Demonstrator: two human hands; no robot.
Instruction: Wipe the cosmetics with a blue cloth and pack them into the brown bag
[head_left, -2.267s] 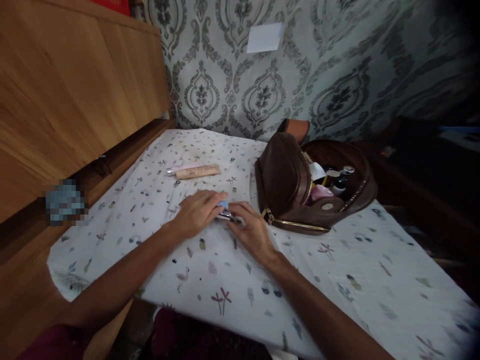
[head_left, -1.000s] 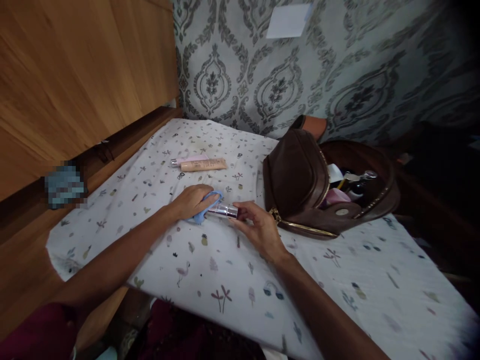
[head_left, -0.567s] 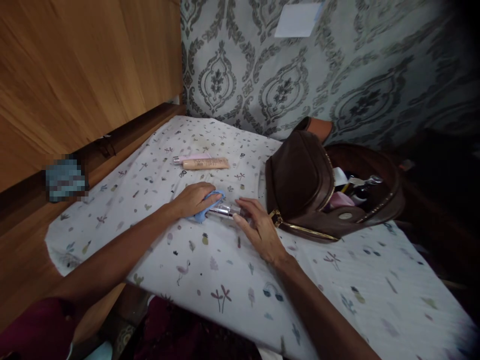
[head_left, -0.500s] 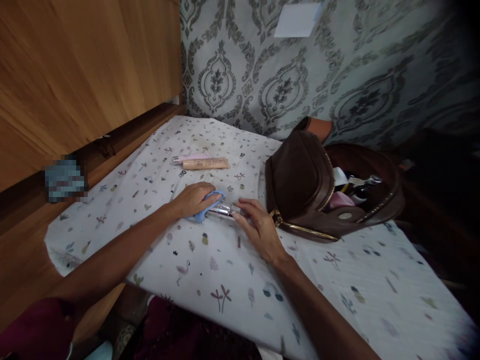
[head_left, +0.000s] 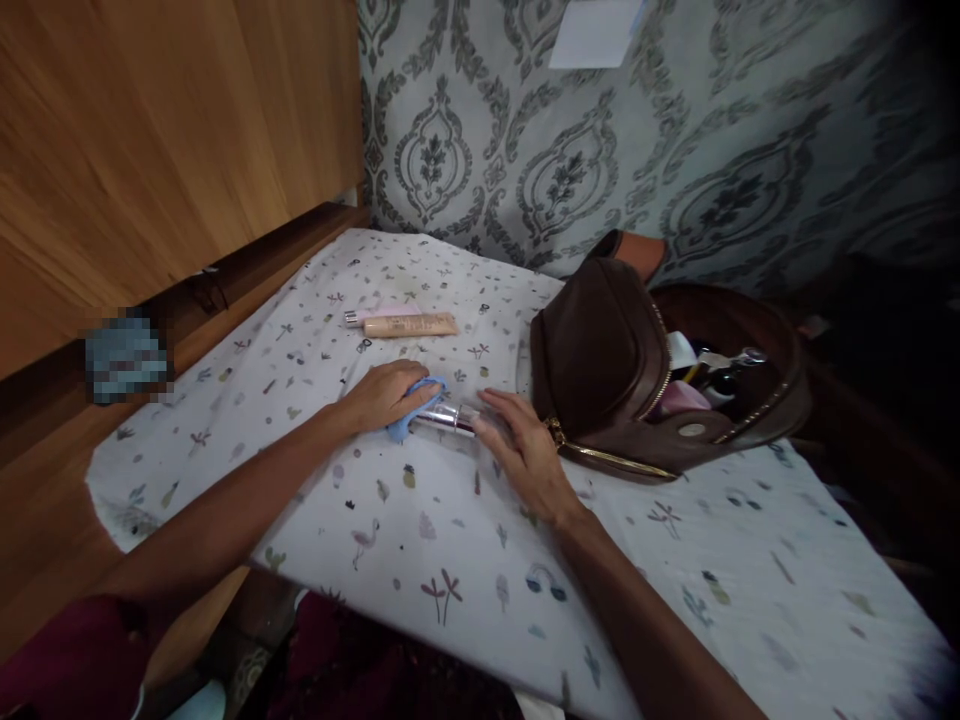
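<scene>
My left hand (head_left: 382, 395) is closed on a small blue cloth (head_left: 400, 428), which is wrapped around one end of a shiny silver cosmetic tube (head_left: 448, 416). At the tube's other end, my right hand (head_left: 531, 455) grips it between thumb and fingers; its palm hides that tip. The tube lies sideways, low over the patterned tablecloth. Beyond my hands a beige cosmetic tube (head_left: 409, 325) rests flat, with a pinkish tube (head_left: 386, 312) right behind it.
On the right stands an open brown leather bag (head_left: 592, 345), with a pink item (head_left: 684, 397), a white item (head_left: 681, 350) and other small things inside. A wooden cabinet (head_left: 187, 130) borders the left. Patterned wallpaper and a white paper (head_left: 596, 35) are behind the table (head_left: 465, 560).
My right hand has shifted slightly right along the silver tube's end, and a bit more of the tube shows. My left hand stays on the cloth.
</scene>
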